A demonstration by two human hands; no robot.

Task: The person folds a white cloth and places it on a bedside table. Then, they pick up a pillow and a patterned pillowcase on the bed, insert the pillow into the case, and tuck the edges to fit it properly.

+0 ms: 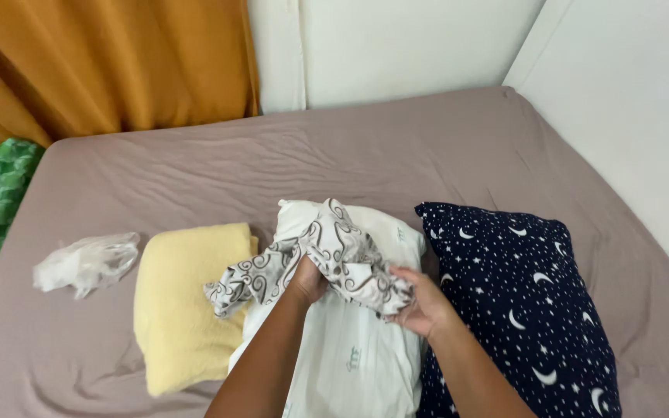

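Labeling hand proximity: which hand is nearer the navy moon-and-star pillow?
Right. The right hand grips the swirl-patterned cloth just beside the navy pillow's left edge; the left hand is farther left, over the white pillow.

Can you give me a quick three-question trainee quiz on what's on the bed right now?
1. True or false: both hands grip the swirl-patterned cloth over the white pillow.
2. Which pillow lies on the person's right of the white one? A) yellow pillow B) navy moon-and-star pillow C) green one
3. What lies on the sheet beyond the yellow pillow, toward the bed's left edge?

Key
1. True: the left hand and right hand both hold the cloth.
2. B.
3. A crumpled clear plastic bag.
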